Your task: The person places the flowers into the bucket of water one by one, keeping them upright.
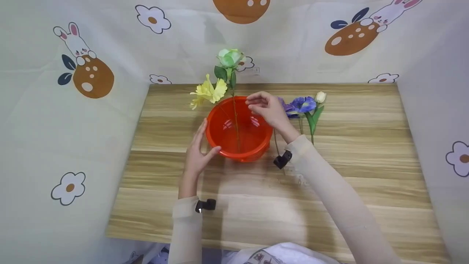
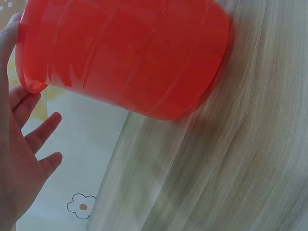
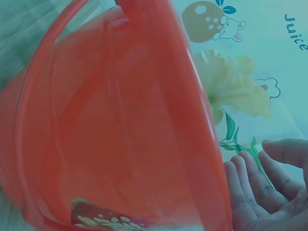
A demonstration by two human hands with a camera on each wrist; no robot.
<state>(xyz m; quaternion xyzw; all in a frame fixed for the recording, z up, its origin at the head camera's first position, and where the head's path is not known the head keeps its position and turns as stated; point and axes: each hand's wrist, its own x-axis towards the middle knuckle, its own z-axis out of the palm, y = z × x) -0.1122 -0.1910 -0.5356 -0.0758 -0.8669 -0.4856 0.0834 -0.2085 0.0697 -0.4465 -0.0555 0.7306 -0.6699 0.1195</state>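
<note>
A red plastic bucket (image 1: 242, 157) stands on the wooden table. Inside it lean a green artificial rose (image 1: 230, 58) on a long stem and a yellow artificial flower (image 1: 209, 91), both heads above the far left rim. My left hand (image 1: 198, 156) rests against the bucket's left side, fingers fairly straight and spread, thumb at the near rim. In the left wrist view some fingers (image 2: 26, 103) touch the rim. Over the right rim hovers my right hand (image 1: 269, 108), fingers loosely bent, holding nothing. The right wrist view has its palm (image 3: 274, 202) beside the rim.
Right of the bucket, purple flowers (image 1: 302, 105) and a white tulip (image 1: 320, 97) lie on the table (image 1: 366, 154), their stems toward me. Patterned cloth (image 1: 293, 47) hangs behind and at both sides. The bucket's handle (image 3: 29, 91) hangs down its side.
</note>
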